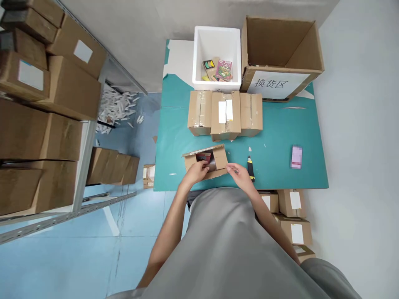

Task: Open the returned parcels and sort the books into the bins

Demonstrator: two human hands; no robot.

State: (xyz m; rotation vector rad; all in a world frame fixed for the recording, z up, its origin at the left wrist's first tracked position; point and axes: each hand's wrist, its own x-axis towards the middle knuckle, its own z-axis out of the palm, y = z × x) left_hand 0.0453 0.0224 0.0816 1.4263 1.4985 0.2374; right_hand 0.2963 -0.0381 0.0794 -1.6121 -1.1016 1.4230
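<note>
A small cardboard box (220,156) lies with its flaps up near the front edge of the green-topped table. Inside it, a reddish packet (204,156) partly shows. My left hand (197,171) reaches over the box's front left side, its fingers bent together at the opening just below the packet; what they pinch is hidden. On the other side, my right hand (240,175) pinches the front right corner of the box flap between thumb and fingers. A black and yellow box cutter (250,169) lies just right of that hand.
Three taped cartons (225,116) stand behind the small box. Further back are a white foam bin (217,87) with colourful packets and a large open carton (282,68). A pink phone-like object (296,157) lies right. Shelves of cartons (71,89) line the left.
</note>
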